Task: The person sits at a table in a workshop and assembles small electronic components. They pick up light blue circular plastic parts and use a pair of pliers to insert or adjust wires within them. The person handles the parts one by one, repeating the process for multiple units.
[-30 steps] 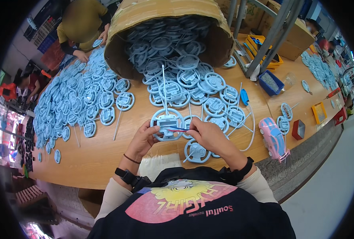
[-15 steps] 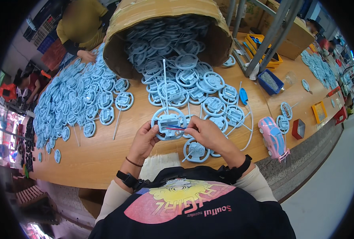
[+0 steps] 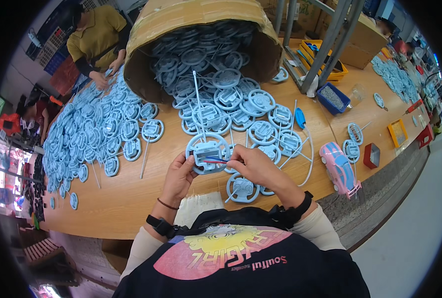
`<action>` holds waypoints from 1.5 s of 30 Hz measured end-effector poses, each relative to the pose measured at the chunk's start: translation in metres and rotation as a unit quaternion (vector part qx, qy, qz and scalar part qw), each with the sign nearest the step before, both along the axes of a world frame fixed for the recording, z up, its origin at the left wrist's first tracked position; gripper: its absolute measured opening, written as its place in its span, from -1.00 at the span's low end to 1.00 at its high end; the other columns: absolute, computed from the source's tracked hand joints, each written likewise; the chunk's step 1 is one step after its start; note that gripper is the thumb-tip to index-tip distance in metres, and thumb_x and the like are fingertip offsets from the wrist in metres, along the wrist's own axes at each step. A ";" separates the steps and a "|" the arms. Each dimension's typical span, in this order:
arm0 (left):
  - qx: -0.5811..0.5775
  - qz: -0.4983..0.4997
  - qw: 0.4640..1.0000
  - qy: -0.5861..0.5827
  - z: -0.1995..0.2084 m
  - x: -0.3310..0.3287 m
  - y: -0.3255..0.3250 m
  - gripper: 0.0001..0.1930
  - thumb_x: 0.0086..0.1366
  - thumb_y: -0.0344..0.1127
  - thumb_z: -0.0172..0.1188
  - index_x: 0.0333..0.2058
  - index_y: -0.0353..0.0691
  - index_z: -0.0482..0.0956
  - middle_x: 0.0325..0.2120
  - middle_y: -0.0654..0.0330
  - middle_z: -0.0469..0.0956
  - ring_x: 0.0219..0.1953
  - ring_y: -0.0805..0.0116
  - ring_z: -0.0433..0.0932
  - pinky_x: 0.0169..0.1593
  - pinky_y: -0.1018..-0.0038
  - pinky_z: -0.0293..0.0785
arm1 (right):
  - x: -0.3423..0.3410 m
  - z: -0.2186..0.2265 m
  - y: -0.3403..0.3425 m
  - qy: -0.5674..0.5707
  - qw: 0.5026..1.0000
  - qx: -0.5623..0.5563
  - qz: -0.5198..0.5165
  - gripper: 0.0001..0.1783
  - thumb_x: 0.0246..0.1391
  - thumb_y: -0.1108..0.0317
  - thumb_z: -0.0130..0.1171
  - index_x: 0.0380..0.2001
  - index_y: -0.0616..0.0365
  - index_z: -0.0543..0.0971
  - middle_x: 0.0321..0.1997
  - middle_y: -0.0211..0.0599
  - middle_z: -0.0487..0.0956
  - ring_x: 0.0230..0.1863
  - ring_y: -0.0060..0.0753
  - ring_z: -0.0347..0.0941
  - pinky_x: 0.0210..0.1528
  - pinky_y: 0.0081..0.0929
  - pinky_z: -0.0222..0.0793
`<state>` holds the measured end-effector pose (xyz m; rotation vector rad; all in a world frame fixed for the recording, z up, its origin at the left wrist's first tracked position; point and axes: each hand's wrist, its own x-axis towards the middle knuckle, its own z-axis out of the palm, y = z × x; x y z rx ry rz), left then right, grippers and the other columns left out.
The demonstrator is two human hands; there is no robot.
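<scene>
My left hand grips the left rim of a light blue plastic toy steering wheel, its open battery-like compartment facing up. A long pale rod stands out from the wheel's far side. At the wheel's right, my right hand is closed in a pinch on thin red and blue wires that run across the compartment. The fingertips partly hide the wire ends. Just beyond and beside my hands lie more such steering wheels, several with rods attached.
A large cardboard drum lies tipped, spilling steering wheels. Another heap covers the left, where a co-worker handles pieces. To the right are a pink toy car, a blue bin, a metal frame and a yellow tray.
The view has shifted slightly. My hands keep the same hold on the wheel and wires. The co-worker has straightened up, and both of their hands now show over the heap.
</scene>
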<state>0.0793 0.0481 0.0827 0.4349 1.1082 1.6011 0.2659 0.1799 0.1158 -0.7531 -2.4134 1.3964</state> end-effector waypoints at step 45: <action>0.051 0.215 0.966 -0.135 0.006 -0.141 -0.034 -0.52 0.30 -0.05 -0.12 0.03 -0.31 0.26 -0.05 0.08 0.41 0.01 0.24 0.39 0.03 0.31 0.36 | 0.013 -0.076 0.030 -0.112 0.986 -0.002 -0.124 -0.72 -0.04 0.16 0.07 -0.38 0.15 0.45 -0.53 -0.09 0.53 -0.39 -0.09 0.48 -0.36 -0.20 0.34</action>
